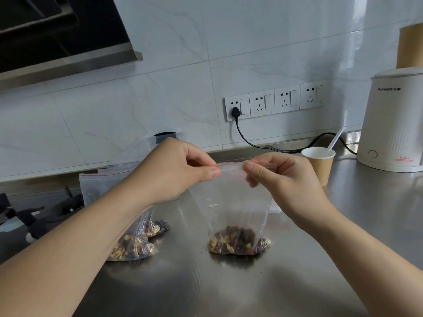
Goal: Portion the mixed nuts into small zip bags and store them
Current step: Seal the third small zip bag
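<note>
The steel counter [229,282] carries two filled bags [135,245] at left. The zip bag [233,202] stands upright between the hands, its mixed nuts [235,242] resting on the counter. Left hand [174,172] and right hand [281,177] each pinch the red-lined seal. A partly pressed zip could likely leave a gap and spill nuts in storage.
</note>
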